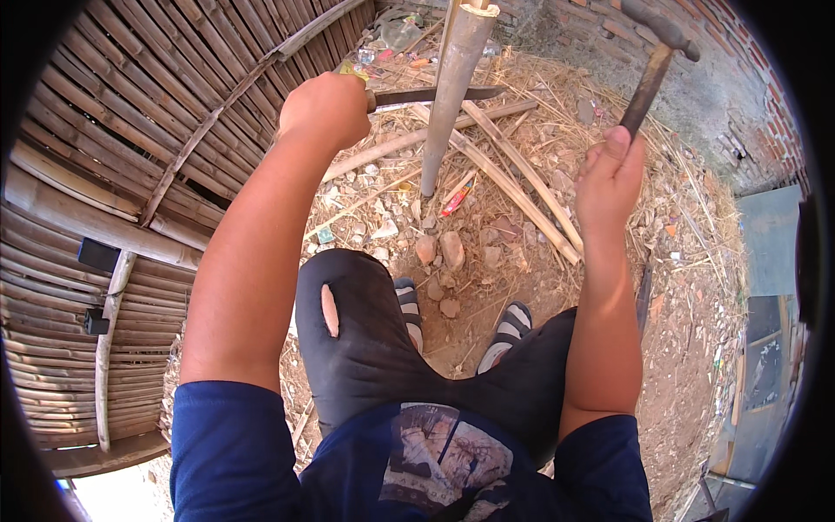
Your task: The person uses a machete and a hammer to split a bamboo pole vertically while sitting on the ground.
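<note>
My left hand [323, 109] is closed round the handle of a long dark knife [404, 97], its blade pointing right. The blade crosses an upright bamboo pole [452, 100] and shows on both sides of it; I cannot tell whether it sits in a split or passes behind. Something yellow shows at my left fist. The pole leans slightly right, its cut top end near the upper edge and its foot on the rubble. My right hand [612, 178] grips a hammer [648, 87] by its handle, held up to the right of the pole with the head uppermost.
Split bamboo strips [522, 183] lie crossed on the straw-littered ground behind and right of the pole. Stones [451, 250] lie before my sandalled feet. A bamboo slat wall [165, 104] rises at the left, a brick wall [722, 96] at the far right. Blue-grey panels [772, 252] stand at the right.
</note>
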Demonstrator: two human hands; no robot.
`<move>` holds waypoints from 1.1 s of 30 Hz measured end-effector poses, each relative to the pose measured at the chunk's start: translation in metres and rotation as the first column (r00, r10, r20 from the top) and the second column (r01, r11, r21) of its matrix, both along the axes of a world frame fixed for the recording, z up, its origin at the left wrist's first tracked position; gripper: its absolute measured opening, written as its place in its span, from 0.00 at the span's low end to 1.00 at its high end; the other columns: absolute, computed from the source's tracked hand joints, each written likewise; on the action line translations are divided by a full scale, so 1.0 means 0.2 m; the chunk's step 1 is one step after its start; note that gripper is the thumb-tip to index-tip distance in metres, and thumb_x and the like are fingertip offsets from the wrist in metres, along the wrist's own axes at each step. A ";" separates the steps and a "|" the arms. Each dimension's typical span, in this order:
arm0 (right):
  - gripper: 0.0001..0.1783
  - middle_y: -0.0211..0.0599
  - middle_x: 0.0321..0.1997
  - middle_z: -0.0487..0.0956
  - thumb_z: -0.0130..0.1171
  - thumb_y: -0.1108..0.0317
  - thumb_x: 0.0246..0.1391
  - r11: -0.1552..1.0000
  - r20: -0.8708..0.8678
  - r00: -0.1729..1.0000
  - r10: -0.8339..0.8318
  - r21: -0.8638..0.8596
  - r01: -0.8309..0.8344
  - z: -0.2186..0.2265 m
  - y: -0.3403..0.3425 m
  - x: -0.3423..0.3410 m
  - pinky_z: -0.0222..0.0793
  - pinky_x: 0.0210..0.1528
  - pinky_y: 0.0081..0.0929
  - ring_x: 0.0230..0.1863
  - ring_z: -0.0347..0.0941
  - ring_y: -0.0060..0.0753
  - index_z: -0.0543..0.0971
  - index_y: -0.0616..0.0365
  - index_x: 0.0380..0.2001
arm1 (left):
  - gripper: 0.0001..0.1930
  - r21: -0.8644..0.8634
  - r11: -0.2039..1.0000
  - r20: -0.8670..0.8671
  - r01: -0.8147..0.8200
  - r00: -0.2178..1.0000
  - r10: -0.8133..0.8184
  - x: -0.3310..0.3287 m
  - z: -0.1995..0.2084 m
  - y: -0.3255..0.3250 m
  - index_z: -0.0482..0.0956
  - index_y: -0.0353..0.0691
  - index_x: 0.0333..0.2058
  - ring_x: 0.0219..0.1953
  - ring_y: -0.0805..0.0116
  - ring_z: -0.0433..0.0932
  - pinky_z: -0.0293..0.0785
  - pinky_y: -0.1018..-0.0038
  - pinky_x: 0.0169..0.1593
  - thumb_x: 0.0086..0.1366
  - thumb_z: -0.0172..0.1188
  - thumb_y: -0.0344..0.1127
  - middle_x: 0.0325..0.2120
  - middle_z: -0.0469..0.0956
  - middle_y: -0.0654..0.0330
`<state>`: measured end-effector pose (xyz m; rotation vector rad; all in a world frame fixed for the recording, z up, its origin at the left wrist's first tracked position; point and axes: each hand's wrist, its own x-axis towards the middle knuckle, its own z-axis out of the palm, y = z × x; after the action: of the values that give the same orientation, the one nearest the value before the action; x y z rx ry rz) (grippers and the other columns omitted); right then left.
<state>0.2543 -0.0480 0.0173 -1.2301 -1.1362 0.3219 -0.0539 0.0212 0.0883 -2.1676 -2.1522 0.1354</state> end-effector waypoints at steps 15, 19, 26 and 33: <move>0.26 0.23 0.21 0.68 0.44 0.46 0.77 0.984 -0.018 0.994 0.106 -0.140 -0.107 0.24 -0.14 0.13 0.57 0.21 0.19 0.19 0.61 0.15 0.77 0.59 0.43 | 0.14 0.002 0.999 0.245 0.037 0.969 -0.036 0.05 -0.39 -0.01 0.84 0.43 0.43 0.46 0.50 0.85 0.81 0.56 0.52 0.61 0.69 0.42 0.39 0.86 0.50; 0.23 0.21 0.21 0.66 0.47 0.48 0.77 0.989 -0.098 0.987 0.127 -0.061 -0.133 0.27 -0.19 0.17 0.55 0.20 0.16 0.18 0.59 0.12 0.77 0.60 0.45 | 0.15 0.003 1.000 0.208 0.004 0.978 -0.005 0.07 -0.33 0.03 0.85 0.44 0.43 0.46 0.51 0.85 0.82 0.57 0.51 0.61 0.71 0.43 0.40 0.87 0.52; 0.21 0.21 0.21 0.67 0.51 0.51 0.76 0.958 -0.023 0.984 0.178 -0.226 -0.179 0.22 -0.18 0.23 0.55 0.24 0.18 0.21 0.59 0.13 0.78 0.61 0.43 | 0.15 -0.019 1.000 0.250 -0.007 0.968 0.012 0.06 -0.31 0.04 0.86 0.44 0.43 0.45 0.54 0.86 0.82 0.59 0.52 0.61 0.71 0.44 0.40 0.87 0.53; 0.19 0.38 0.21 0.74 0.51 0.55 0.75 0.996 0.256 0.965 -0.051 -0.056 0.068 0.12 -0.13 0.07 0.65 0.28 0.34 0.23 0.72 0.33 0.77 0.63 0.44 | 0.15 -0.019 0.999 0.222 -0.027 0.975 0.031 0.11 -0.31 0.01 0.85 0.44 0.44 0.46 0.53 0.85 0.82 0.59 0.52 0.62 0.70 0.43 0.40 0.87 0.52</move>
<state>0.2693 -0.0747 0.0413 -1.3885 -1.3137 0.1579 -0.0316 0.0231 0.0259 -2.2574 -2.3052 -0.0934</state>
